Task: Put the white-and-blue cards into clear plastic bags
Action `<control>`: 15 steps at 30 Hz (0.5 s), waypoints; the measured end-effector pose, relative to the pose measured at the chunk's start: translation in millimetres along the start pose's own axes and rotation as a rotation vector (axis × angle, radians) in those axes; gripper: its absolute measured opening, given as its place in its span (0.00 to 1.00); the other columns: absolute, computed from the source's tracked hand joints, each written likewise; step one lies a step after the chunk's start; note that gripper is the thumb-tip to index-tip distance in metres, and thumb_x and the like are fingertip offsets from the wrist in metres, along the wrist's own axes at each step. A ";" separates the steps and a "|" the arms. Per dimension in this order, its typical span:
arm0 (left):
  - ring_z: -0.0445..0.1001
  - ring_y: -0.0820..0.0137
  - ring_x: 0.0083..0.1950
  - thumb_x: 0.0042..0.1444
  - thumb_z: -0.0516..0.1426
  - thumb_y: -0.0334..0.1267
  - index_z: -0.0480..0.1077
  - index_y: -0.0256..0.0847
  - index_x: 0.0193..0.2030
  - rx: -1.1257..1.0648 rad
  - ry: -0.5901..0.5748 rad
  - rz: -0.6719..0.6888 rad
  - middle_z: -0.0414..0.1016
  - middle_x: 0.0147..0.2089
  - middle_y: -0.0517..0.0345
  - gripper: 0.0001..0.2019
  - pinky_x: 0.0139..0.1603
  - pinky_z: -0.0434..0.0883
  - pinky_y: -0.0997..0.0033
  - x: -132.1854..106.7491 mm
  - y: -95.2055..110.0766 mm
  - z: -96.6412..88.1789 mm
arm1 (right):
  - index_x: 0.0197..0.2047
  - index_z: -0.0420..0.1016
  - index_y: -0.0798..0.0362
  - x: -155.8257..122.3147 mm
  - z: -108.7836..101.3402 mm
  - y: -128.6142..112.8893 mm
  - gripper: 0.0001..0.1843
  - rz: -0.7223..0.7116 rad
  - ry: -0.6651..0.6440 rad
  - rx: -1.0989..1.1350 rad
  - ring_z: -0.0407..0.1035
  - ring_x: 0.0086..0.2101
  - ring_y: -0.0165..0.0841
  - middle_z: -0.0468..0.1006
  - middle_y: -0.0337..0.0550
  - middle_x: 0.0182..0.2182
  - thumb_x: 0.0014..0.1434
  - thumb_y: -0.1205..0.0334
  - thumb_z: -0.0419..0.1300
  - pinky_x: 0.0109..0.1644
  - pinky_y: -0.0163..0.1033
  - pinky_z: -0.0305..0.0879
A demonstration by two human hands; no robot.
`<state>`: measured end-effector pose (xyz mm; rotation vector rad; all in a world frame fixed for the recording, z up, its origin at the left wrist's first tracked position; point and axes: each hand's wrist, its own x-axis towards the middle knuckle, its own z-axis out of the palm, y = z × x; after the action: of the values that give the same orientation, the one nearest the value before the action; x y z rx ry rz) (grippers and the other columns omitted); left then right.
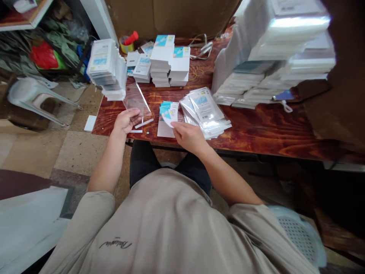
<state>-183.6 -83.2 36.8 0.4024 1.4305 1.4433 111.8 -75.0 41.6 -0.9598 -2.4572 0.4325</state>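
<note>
My left hand grips a clear plastic bag near the table's front edge, thumb over the film. Between the fingers of my right hand is the edge of a printed card, its near side lifted and bent. Beneath it lies a small pile of blue-and-white cards. Right of that pile, several filled clear packets lie fanned on one another. White strips rest beside my left hand.
Stacked packets stand at the table's left end. Card stacks and a yellow tape roll sit at the back. Tall packet piles fill the right. A white stool stands on the floor.
</note>
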 end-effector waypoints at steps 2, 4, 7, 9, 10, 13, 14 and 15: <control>0.84 0.69 0.38 0.60 0.65 0.31 0.75 0.35 0.37 -0.067 -0.026 0.035 0.83 0.36 0.51 0.03 0.43 0.80 0.72 -5.3 -8.4 4.2 | 0.45 0.82 0.52 -6.1 -4.8 0.3 0.19 0.173 0.291 0.223 0.79 0.40 0.39 0.86 0.47 0.40 0.74 0.53 0.52 0.46 0.42 0.72; 0.84 0.68 0.40 0.61 0.67 0.35 0.75 0.36 0.37 -0.096 -0.012 0.064 0.83 0.38 0.51 0.06 0.44 0.81 0.70 -10.8 -14.3 11.7 | 0.38 0.83 0.51 -11.6 -7.7 -2.2 0.21 0.345 0.472 0.496 0.77 0.34 0.37 0.84 0.42 0.32 0.71 0.44 0.57 0.41 0.40 0.73; 0.83 0.70 0.37 0.59 0.70 0.38 0.74 0.37 0.35 -0.096 0.034 0.094 0.83 0.36 0.51 0.10 0.44 0.80 0.70 -19.9 -18.5 26.9 | 0.34 0.82 0.51 -16.5 -2.9 -5.8 0.22 0.506 0.462 0.882 0.76 0.32 0.36 0.82 0.39 0.29 0.62 0.39 0.66 0.37 0.40 0.75; 0.83 0.70 0.36 0.59 0.70 0.40 0.73 0.37 0.33 -0.098 0.049 0.103 0.82 0.35 0.52 0.12 0.45 0.80 0.69 -26.2 -20.1 36.7 | 0.32 0.81 0.51 -16.7 5.9 -6.0 0.22 0.605 0.382 1.050 0.76 0.31 0.36 0.81 0.40 0.28 0.56 0.39 0.70 0.34 0.40 0.77; 0.83 0.69 0.36 0.59 0.70 0.40 0.73 0.38 0.33 -0.110 0.047 0.107 0.82 0.35 0.52 0.12 0.45 0.80 0.68 -29.5 -21.0 41.0 | 0.31 0.81 0.52 -15.8 10.8 -5.5 0.22 0.665 0.343 1.115 0.76 0.30 0.36 0.81 0.40 0.28 0.53 0.40 0.72 0.32 0.40 0.77; 0.84 0.68 0.37 0.60 0.69 0.38 0.72 0.39 0.33 -0.157 0.041 0.121 0.81 0.33 0.55 0.11 0.44 0.80 0.67 -39.8 -25.4 50.3 | 0.31 0.80 0.53 -10.9 24.3 -3.9 0.21 0.829 0.285 1.264 0.74 0.26 0.34 0.81 0.41 0.27 0.45 0.44 0.74 0.24 0.39 0.76; 0.84 0.67 0.37 0.60 0.69 0.37 0.72 0.39 0.34 -0.161 0.039 0.124 0.81 0.33 0.56 0.10 0.44 0.81 0.67 -43.5 -27.3 52.4 | 0.31 0.80 0.54 -9.1 27.9 -3.8 0.21 0.862 0.307 1.295 0.74 0.26 0.34 0.82 0.41 0.27 0.44 0.45 0.75 0.22 0.38 0.76; 0.84 0.67 0.37 0.60 0.69 0.37 0.72 0.39 0.34 -0.155 0.038 0.128 0.82 0.33 0.56 0.10 0.42 0.81 0.68 -47.2 -29.3 54.1 | 0.31 0.80 0.54 -7.6 31.2 -4.2 0.21 0.880 0.349 1.311 0.74 0.25 0.33 0.82 0.40 0.27 0.44 0.46 0.75 0.22 0.38 0.76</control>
<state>-107.9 -98.8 43.0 0.3759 1.3319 1.6603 98.1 -87.0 14.8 -1.1950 -0.8719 1.6615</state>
